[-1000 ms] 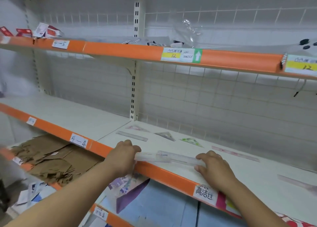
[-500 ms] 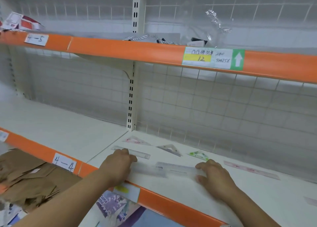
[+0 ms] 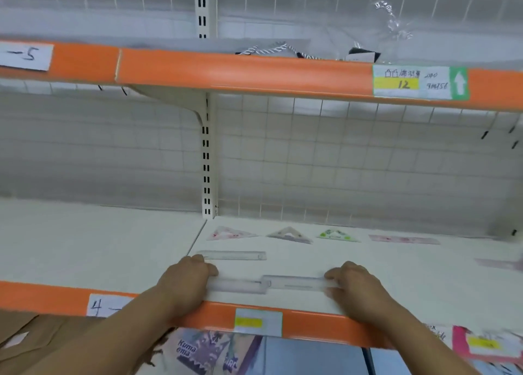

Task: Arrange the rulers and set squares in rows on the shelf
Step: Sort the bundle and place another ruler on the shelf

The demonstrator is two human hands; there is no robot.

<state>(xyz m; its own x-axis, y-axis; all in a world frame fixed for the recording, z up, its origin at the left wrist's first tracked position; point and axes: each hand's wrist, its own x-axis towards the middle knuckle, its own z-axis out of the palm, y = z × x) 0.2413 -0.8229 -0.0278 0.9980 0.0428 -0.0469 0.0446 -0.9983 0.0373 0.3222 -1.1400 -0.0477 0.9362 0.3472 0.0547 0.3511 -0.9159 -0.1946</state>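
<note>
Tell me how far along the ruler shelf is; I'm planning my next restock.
Done: a pink set square, a grey set square, a green set square and a pink ruler form the back row; a clear ruler starts the second. In hand: the left hand and right hand grip the ends of the front ruler. Left: the far-right ruler lies apart from the rows.

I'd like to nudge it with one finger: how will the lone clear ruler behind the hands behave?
The ruler lies flat on the smooth shelf, so it would probably slide, not roll or tip. It looks like thin clear plastic: likely light and fairly stiff. Lying flush, it may be hard to pinch up.
</note>
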